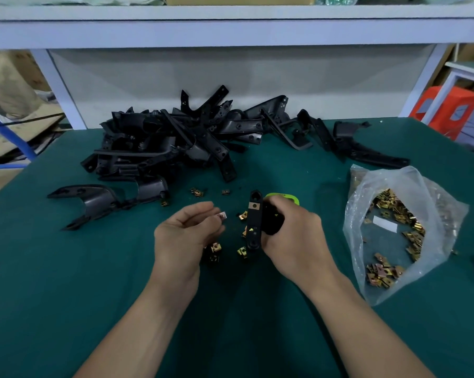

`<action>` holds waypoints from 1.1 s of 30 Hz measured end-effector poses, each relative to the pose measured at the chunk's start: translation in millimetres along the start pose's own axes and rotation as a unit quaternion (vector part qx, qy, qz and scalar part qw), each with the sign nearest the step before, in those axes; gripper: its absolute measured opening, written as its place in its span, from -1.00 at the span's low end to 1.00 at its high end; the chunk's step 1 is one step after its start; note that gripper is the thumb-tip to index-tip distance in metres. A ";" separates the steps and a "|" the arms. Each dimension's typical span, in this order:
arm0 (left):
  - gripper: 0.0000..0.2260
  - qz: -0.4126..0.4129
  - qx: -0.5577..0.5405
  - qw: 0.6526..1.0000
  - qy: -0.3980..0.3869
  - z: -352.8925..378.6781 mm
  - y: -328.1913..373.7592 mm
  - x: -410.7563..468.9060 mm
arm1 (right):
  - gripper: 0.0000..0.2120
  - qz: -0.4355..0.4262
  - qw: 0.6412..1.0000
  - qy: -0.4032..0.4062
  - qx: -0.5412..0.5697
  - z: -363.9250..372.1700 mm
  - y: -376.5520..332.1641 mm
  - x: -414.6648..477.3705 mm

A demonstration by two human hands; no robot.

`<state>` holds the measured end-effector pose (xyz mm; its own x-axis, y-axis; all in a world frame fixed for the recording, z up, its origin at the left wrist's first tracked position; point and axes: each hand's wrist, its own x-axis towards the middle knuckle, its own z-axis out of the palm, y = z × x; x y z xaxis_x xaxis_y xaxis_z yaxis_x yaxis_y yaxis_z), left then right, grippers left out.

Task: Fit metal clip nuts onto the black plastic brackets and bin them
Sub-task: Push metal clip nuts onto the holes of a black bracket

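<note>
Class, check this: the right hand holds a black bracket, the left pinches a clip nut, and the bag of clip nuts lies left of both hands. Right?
One slip: the head view shows the bag of clip nuts right of both hands. The right hand does hold a black bracket, and the left hand pinches a clip nut.

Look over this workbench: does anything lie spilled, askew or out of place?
Yes. Loose clip nuts lie scattered over the middle of the green mat, outside their open plastic bag. The black brackets sit in a tangled heap, not a neat stack.
</note>
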<state>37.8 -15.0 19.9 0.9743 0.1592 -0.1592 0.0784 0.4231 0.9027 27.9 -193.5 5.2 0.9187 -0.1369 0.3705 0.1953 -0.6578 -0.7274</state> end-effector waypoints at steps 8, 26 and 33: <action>-0.76 0.042 0.143 0.988 -0.034 4.8 -4.1 -4.3 | -0.67 -0.006 1.000 -0.005 -0.003 -0.4 -1.4 -0.6; -0.76 0.138 0.343 0.927 -0.065 7.4 -1.8 -18.1 | -0.75 -0.065 0.996 -0.065 0.009 0.8 -20.6 -10.2; -0.71 0.157 0.383 0.910 -0.034 6.3 -1.8 -18.5 | -0.74 -0.030 0.994 -0.094 -0.053 1.3 -20.1 -11.7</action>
<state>20.9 -24.4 23.7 0.9829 0.0988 0.1553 -0.1064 -0.3838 0.9173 13.7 -177.8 14.8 0.9566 0.0393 0.2888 0.2232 -0.7360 -0.6392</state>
